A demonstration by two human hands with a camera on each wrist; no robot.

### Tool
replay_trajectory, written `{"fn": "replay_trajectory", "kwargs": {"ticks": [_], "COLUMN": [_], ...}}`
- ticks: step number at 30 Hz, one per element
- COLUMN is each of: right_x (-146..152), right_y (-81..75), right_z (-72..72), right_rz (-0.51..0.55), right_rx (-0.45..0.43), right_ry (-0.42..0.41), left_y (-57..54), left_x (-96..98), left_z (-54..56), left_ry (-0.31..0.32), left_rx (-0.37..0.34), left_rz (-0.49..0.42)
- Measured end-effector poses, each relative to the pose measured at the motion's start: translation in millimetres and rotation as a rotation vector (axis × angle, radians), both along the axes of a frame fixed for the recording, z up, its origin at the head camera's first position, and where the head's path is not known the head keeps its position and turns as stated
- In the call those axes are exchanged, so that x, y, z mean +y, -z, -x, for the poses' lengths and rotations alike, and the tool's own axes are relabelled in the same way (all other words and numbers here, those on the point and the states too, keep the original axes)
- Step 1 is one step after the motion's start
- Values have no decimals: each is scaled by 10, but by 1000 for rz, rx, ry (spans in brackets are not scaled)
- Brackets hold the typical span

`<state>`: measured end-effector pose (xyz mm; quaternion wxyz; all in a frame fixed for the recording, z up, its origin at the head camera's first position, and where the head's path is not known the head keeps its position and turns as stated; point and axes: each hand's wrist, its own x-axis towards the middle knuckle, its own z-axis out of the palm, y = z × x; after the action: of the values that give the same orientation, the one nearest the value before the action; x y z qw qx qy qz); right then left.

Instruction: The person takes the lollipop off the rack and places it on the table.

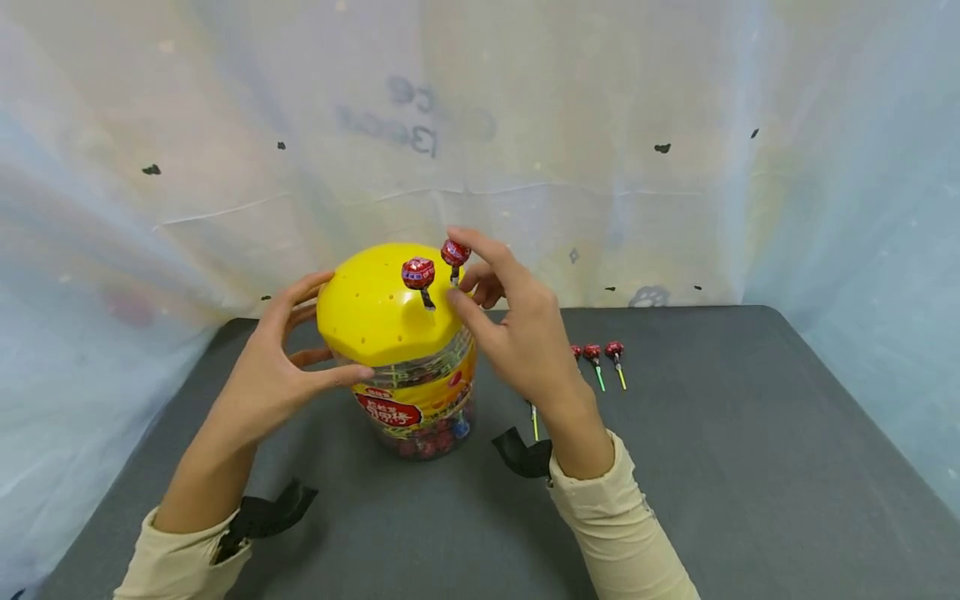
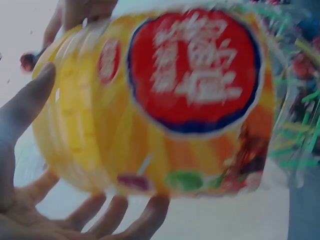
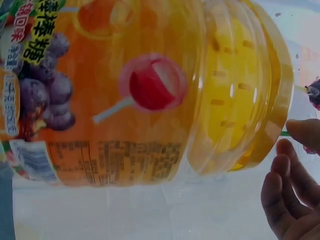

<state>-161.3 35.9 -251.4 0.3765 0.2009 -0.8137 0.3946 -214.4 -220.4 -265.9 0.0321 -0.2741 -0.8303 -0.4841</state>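
Observation:
A plastic candy jar [image 1: 420,392] with a domed yellow lid [image 1: 375,304] stands upright on the table. My left hand [image 1: 273,367] holds it by the lid and neck, thumb at the front and fingers round the far side. With thumb and index finger my right hand [image 1: 521,321] pinches a red-wrapped lollipop [image 1: 455,252] at the lid's right edge. In the right wrist view a green stick [image 3: 284,133] shows between that hand and the lid. Left of it, another red lollipop [image 1: 418,273] stands upright in the lid. Small holes dot the lid.
Several red lollipops [image 1: 615,350] lie on the dark grey table [image 1: 720,450] to the right of the jar, partly hidden by the right arm. Black straps [image 1: 273,510] hang from both wrists. A pale curtain [image 1: 600,100] encloses the table's back and sides.

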Motion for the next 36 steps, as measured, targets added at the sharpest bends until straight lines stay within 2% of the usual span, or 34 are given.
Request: {"fn": "replay_trajectory", "kwargs": {"ticks": [3,6,10,16,18,27,31,36], "right_x": [4,7,9,-38,-41,61,104,118], "right_y": [4,10,27,17,8,7,8,16], "right_z": [10,6,4,-17,-31,-39,-40,-42], "right_rz": [13,11,11,75,95,107,128,135], "right_rx": [9,19,51,183,193,100,52,-40], "right_ry": [-4,2,19,37,37,60,28,-12], "left_y": [-28,-39,-28,-22,-20,16,23,48], "left_x": [-67,-80,-58,-38,-32,-10,-10,-4], "left_z": [36,44,45,56,66,116,127,148], "left_ry": [66,103,121,126,128,131,124,101], "left_rx": [-43,-82,-93,-80,-79,-89,-83,-42], "left_rz": [2,-6,-15,-9,-6,-3,0,3]}}
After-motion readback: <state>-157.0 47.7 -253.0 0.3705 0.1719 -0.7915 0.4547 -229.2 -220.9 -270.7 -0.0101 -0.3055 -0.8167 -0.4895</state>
